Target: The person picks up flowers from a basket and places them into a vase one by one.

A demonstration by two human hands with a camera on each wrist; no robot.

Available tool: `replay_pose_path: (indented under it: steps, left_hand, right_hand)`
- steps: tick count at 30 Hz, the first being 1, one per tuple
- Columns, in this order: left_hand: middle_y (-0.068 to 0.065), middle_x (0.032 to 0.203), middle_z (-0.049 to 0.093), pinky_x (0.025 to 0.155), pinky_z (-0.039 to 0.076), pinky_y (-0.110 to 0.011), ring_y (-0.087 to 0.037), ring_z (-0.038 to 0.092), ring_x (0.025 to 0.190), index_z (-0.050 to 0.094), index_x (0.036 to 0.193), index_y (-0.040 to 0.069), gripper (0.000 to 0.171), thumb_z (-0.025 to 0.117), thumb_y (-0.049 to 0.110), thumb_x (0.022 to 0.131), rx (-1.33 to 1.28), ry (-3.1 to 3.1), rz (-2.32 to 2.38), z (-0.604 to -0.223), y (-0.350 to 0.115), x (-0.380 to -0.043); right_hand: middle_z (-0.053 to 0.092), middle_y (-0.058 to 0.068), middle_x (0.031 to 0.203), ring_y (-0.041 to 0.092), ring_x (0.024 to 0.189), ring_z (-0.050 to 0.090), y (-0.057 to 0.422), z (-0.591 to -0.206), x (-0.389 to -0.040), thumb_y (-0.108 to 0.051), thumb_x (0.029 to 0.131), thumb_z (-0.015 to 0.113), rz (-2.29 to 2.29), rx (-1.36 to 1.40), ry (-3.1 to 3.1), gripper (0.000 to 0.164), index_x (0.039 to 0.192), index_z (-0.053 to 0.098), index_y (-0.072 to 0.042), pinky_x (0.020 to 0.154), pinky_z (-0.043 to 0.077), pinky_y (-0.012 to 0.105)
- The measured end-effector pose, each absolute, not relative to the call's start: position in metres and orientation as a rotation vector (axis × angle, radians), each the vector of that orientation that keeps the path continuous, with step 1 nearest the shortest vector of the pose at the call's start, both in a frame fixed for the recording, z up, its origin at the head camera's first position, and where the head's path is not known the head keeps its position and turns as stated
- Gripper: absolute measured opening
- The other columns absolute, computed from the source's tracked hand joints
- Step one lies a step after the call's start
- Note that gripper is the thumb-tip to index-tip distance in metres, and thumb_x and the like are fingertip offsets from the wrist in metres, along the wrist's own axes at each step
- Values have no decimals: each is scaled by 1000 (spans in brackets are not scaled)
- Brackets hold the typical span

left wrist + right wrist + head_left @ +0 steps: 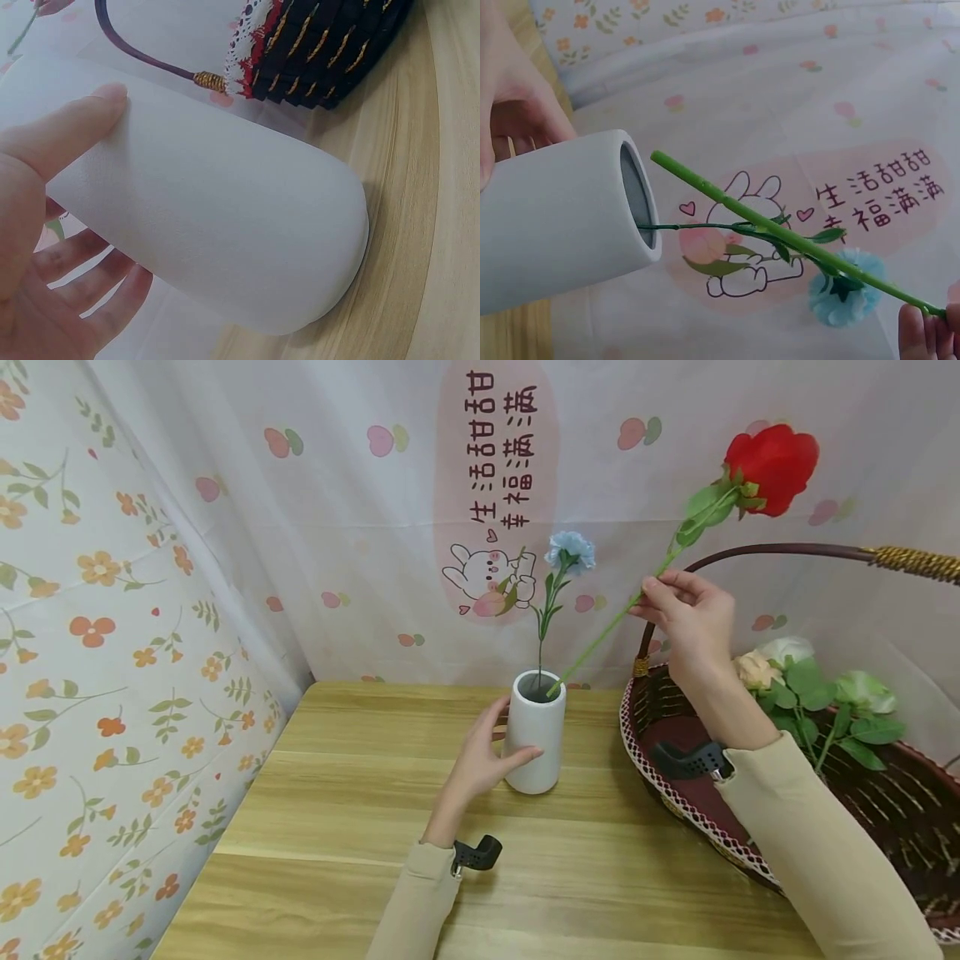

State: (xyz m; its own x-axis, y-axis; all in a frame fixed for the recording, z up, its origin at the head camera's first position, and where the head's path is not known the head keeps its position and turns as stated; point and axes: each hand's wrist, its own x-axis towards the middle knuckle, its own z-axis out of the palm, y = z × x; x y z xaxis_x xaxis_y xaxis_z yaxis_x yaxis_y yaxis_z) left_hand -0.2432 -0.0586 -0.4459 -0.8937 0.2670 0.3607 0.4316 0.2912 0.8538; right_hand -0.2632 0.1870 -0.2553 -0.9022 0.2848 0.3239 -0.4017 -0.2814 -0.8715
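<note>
A white cylindrical vase (536, 743) stands upright on the wooden table, with one light-blue carnation (570, 553) in it. My left hand (483, 756) holds the vase from its left side; in the left wrist view the thumb (79, 124) lies along the white wall and the other fingers go round behind. A red flower (772, 468) on a long green stem is pinched partway down by my right hand (693, 614). That stem (727, 201) slants down to the left, its cut end just outside the vase's mouth in the right wrist view.
To the right sits a dark woven basket (637, 752) with lace trim and a tall arched handle (787, 550). Cream and white flowers (787, 652) with leaves lie in it. A printed curtain (360, 543) hangs behind the wooden table (322, 827).
</note>
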Motion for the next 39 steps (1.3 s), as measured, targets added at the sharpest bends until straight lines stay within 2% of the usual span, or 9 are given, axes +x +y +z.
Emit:
replay_pose_path:
  steps: [12, 21, 27, 33, 36, 39]
  left_hand:
    - [-4, 141, 51, 102, 51, -45, -21, 52, 126, 40, 153, 19, 84, 86, 32, 83, -666, -2395, -1672, -446, -60, -243]
    - [-3, 141, 52, 102, 51, -41, -21, 52, 126, 40, 152, 19, 84, 86, 31, 83, -672, -2392, -1665, -446, -60, -243]
    - [-2, 140, 52, 101, 51, -37, -19, 52, 125, 41, 152, 20, 84, 86, 31, 83, -664, -2400, -1665, -446, -59, -243]
    - [-2, 139, 52, 100, 51, -36, -18, 52, 125, 41, 152, 20, 84, 86, 32, 83, -660, -2408, -1654, -445, -59, -243]
    - [-2, 139, 52, 100, 51, -37, -18, 52, 125, 40, 152, 20, 84, 86, 32, 82, -654, -2413, -1656, -445, -59, -243]
    - [-3, 139, 52, 100, 52, -38, -19, 52, 125, 40, 152, 20, 84, 86, 32, 82, -650, -2414, -1658, -446, -59, -243]
  right_hand:
    - [67, 6, 82, 15, 72, 68, 168, -278, -269, -1, 93, 71, 2135, 202, -1718, 13, 100, 61, 4, 72, 61, 26]
    - [67, 2, 85, 12, 72, 71, 160, -295, -267, -10, 95, 70, 2000, 215, -1946, 16, 104, 62, 1, 77, 59, 22]
    - [66, -2, 88, 11, 76, 71, 158, -308, -266, -14, 98, 68, 1883, 231, -2101, 22, 110, 60, 2, 85, 56, 20]
    - [67, -1, 91, 10, 78, 70, 153, -317, -265, -13, 97, 68, 1875, 250, -2125, 30, 118, 58, 7, 85, 57, 21]
    - [67, 1, 95, 8, 79, 70, 152, -321, -265, -14, 98, 68, 1857, 249, -2146, 36, 128, 58, 4, 92, 56, 27]
    - [68, 1, 96, 9, 80, 71, 151, -324, -264, -16, 98, 68, 1857, 252, -2141, 39, 132, 59, 0, 93, 56, 27]
